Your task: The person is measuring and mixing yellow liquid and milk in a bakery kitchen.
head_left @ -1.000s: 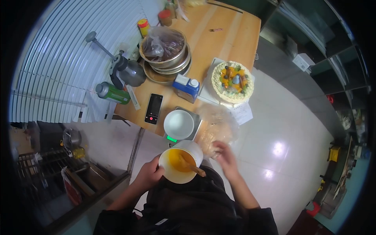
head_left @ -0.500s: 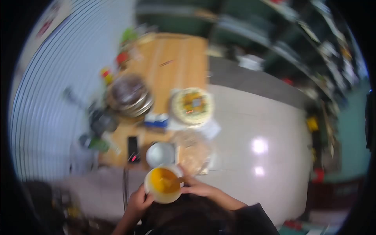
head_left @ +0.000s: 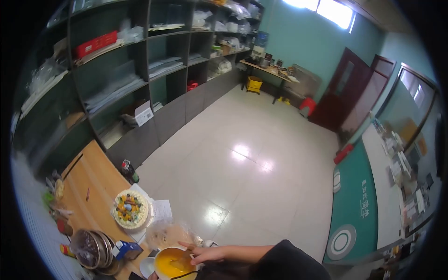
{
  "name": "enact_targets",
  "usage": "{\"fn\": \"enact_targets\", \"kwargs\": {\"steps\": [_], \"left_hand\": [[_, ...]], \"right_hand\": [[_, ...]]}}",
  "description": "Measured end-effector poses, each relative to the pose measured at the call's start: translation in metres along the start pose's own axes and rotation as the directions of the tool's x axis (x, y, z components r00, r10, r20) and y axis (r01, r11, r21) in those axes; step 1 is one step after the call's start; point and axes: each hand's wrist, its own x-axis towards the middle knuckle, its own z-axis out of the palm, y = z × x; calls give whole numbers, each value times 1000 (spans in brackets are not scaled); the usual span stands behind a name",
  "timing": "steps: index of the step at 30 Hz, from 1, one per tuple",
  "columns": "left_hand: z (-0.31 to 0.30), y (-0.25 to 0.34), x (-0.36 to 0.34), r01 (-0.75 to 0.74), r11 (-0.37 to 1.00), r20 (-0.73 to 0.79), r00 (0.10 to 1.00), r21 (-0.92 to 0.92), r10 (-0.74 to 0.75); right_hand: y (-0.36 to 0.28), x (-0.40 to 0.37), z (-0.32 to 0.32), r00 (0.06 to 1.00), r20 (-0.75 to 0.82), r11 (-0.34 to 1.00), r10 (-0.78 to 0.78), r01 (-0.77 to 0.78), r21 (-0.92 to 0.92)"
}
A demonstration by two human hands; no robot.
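A bowl (head_left: pixel 161 267) of yellow-orange liquid is held low in front of me, at the bottom of the view. My left hand (head_left: pixel 153 276) grips its near left rim; most of that hand is cut off by the frame edge. At the right side of the rim is my right hand (head_left: pixel 210 254), its fingers closed round what looks like a spatula (head_left: pixel 179 263) dipping into the liquid. Its handle is mostly hidden by the fingers. Just beyond the bowl lies a clear plastic bag (head_left: pixel 165 233). A white container (head_left: pixel 147 267) stands partly hidden left of the bowl.
On the wooden table (head_left: pixel 91 175) are a fruit-topped cream cake (head_left: pixel 131 208), stacked metal pans (head_left: pixel 95 249), a blue-and-white carton (head_left: pixel 126 250) and a pen (head_left: pixel 87 193). A dark bottle (head_left: pixel 129 171) stands beyond the table edge. Shelves (head_left: pixel 144 60) line the far left; a green counter (head_left: pixel 357 205) is right.
My view has swung up and to the right, bringing the room, door and counter into sight. The bowl stays between both hands, now lower in the view.
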Motion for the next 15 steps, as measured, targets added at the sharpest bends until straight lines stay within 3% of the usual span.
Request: {"fn": "enact_targets", "kwargs": {"steps": [3,5,6,7,10,11,15], "left_hand": [[74,77,33,-157,952,130,972,-263,197],[105,18,68,-28,893,132,987,-448,97],[125,61,63,63,844,219,974,-532,65],[143,68,73,68,866,286,954,-496,89],[216,122,92,307,770,472,881,-559,-8],[247,114,105,324,731,507,861,-601,36],[350,157,149,353,724,489,872,-592,-25]], "right_hand": [[2,-50,-23,987,-138,988,-85,101,120],[4,-86,-55,970,-222,993,-98,109,39],[-2,-106,-66,969,-224,986,-105,131,107],[-13,-127,-79,967,-229,974,-111,152,168],[-16,-178,-134,956,-271,944,-111,187,274],[-20,-196,-157,953,-285,938,-99,185,293],[-64,-265,-239,904,-398,915,-156,285,287]]}}
